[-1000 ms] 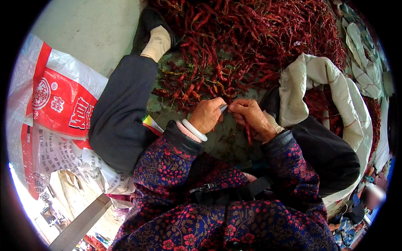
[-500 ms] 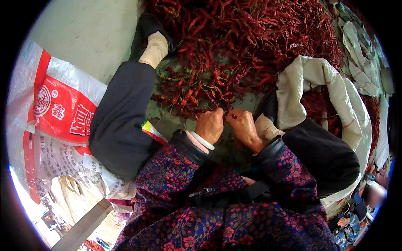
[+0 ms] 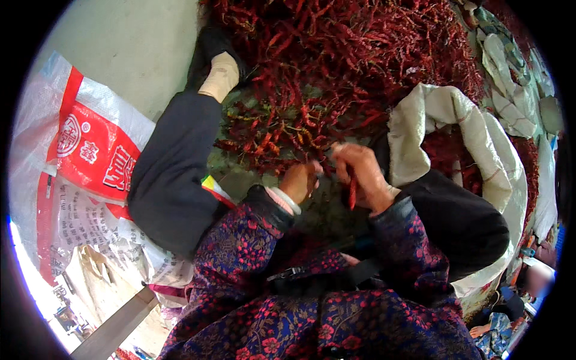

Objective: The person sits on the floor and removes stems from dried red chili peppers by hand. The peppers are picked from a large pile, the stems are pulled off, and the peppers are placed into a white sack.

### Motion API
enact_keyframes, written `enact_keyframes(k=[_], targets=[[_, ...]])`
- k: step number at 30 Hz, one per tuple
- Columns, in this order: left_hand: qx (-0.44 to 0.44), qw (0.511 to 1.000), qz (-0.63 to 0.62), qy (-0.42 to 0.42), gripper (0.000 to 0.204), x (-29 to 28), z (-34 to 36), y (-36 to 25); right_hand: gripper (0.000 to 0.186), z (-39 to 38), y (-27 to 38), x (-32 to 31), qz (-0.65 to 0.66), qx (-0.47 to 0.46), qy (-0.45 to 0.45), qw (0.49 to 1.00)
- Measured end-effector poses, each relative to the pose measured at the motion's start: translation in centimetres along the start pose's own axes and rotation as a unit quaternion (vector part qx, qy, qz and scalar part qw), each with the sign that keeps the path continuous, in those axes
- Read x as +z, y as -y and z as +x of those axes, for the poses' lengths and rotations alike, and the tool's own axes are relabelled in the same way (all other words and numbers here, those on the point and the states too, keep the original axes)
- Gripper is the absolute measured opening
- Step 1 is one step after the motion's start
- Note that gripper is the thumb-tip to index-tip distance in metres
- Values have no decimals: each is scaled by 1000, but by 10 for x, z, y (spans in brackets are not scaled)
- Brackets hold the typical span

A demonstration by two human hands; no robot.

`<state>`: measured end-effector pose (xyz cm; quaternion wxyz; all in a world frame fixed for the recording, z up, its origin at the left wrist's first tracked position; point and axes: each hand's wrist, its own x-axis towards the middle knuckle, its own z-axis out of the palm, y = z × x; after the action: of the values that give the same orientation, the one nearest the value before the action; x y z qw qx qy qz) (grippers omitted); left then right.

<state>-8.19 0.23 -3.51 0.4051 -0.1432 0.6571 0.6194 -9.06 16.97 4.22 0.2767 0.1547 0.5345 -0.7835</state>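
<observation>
A wide heap of dried red chili peppers [image 3: 336, 66] covers the floor in front of me, with loose ones and stems at its near edge. My right hand [image 3: 364, 171] is closed, and one red chili pepper [image 3: 353, 192] hangs down from its fingers. Slightly lower and to the left, my left hand [image 3: 300, 182] has curled fingers, partly blurred. What it may hold cannot be made out. The two hands are apart, just short of the heap's near edge. By my right leg stands a white woven sack [image 3: 414, 138], its rim rolled down and red chilies inside.
A red and white printed sack [image 3: 96, 156] lies beside my left leg. My legs [image 3: 174, 168] are spread either side of the near chilies. More pale sacks [image 3: 507, 90] lie at the far right. Another person's hand [image 3: 479, 331] shows at the lower right.
My hands were nearly touching at the fingertips. They have drawn apart, the right moving slightly up and right, the left slightly down. A red chili pepper now shows below the right fingers.
</observation>
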Motion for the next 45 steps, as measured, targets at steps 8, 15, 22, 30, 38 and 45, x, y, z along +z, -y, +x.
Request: enact_keyframes(k=[8,15,22,30,38,45], targets=[[184,909,365,84,22,31,-13,23,24,94,-11,-21,-318,-85,-199,923],[309,842,439,56,27,29,-16,18,30,133,-29,-40,-583,-97,-229,773],[402,856,324,-22,24,22,-14,-1,17,110,-15,-59,-391,-134,-222,883],[235,966,-89,-56,23,-8,-31,-47,14,63,25,-59,65,-140,-39,987],[238,971,7,-25,29,0,-25,-35,16,73,33,-32,167,-54,18,984],[237,970,37,-40,30,2,-23,-36,27,146,-11,-14,-463,-119,-80,875]])
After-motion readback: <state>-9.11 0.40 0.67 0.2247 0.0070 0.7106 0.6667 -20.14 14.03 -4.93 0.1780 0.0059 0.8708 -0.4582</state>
